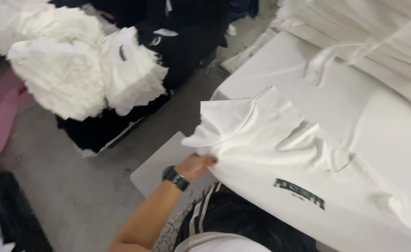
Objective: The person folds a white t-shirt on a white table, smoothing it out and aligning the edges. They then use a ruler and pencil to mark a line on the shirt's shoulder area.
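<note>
A white garment (270, 135) with a small dark printed patch lies crumpled on a white table (280, 70), its near part hanging over the table's edge. My left hand (197, 165), with a black watch on the wrist, grips the garment's bunched left edge. The fingers are closed around the cloth. My right hand is not in view.
A stack of white cut fabric pieces (89, 74) sits on dark cloth (186, 42) at the left. More white fabric (378, 32) is piled at the top right. Pink cloth (0, 116) lies at the far left. A grey board (163, 163) lies on the grey floor (75, 186).
</note>
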